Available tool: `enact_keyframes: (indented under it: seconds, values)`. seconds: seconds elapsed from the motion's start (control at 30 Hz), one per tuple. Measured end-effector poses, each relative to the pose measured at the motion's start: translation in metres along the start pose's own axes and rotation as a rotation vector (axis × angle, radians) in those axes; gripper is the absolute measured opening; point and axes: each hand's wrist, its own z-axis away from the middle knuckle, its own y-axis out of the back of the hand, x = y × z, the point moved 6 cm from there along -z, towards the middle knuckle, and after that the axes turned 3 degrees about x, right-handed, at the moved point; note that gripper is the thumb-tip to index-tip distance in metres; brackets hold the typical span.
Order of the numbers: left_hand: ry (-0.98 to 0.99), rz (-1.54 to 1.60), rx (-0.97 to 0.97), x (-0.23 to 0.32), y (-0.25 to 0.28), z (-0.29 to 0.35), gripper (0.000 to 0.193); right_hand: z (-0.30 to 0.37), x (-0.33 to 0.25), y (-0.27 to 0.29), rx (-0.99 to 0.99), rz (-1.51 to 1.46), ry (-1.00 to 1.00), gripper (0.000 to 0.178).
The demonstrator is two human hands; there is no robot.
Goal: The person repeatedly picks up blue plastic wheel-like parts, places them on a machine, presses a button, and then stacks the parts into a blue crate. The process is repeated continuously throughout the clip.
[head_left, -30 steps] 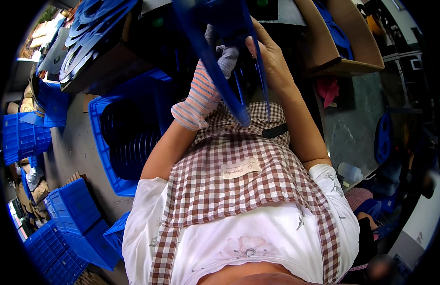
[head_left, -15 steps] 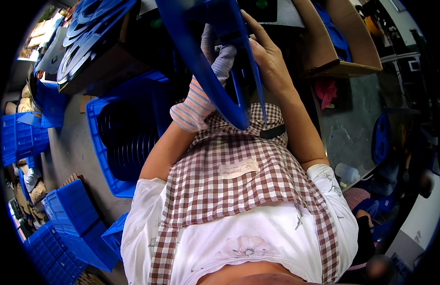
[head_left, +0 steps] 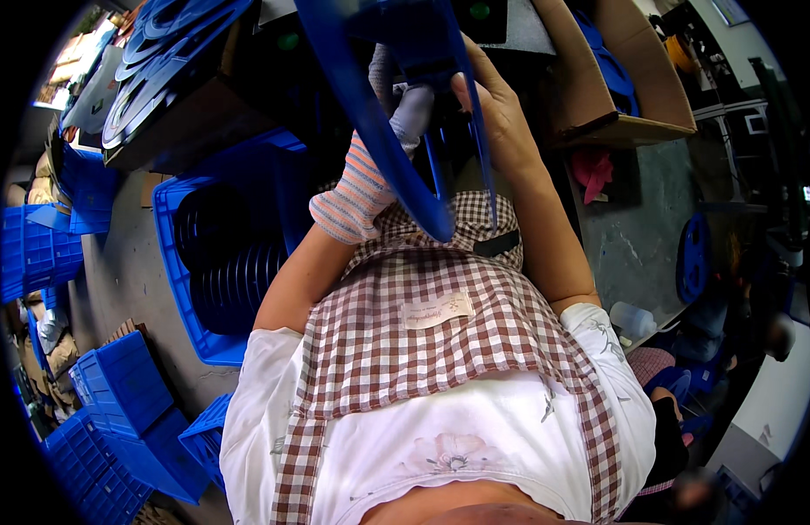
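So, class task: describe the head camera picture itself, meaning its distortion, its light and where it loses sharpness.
Head view: fisheye, with black rounded corners and edges bending near the rim; soft even light without hard shadows; the large blue plastic reel held close to the lens by the striped-gloved left hand and bare right hand is cut off at the top; the stacked blue plastic crates look soft.

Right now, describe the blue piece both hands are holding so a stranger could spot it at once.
Start at the checked apron and look just above it. There the gloved left hand and bare right hand hold a blue plastic reel. Unlike the reels stacked in the blue crate at left, it is raised edge-on.
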Motion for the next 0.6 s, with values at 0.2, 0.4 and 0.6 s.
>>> enact_keyframes:
  seconds: [0.2, 0.4, 0.6]
  values:
    - [0.118, -0.269, -0.024, -0.039, 0.027, -0.002, 0.044, 0.003, -0.004, -0.001, 0.003, 0.005, 0.002, 0.066]
    - [0.165, 0.04, 0.104, 0.003, -0.008, 0.012, 0.022, 0.001, -0.002, 0.0, 0.002, -0.008, -0.019, 0.069]
    - [0.191, 0.04, 0.163, 0.021, -0.018, 0.013, 0.031, 0.0, 0.0, -0.003, 0.013, 0.011, 0.029, 0.068]
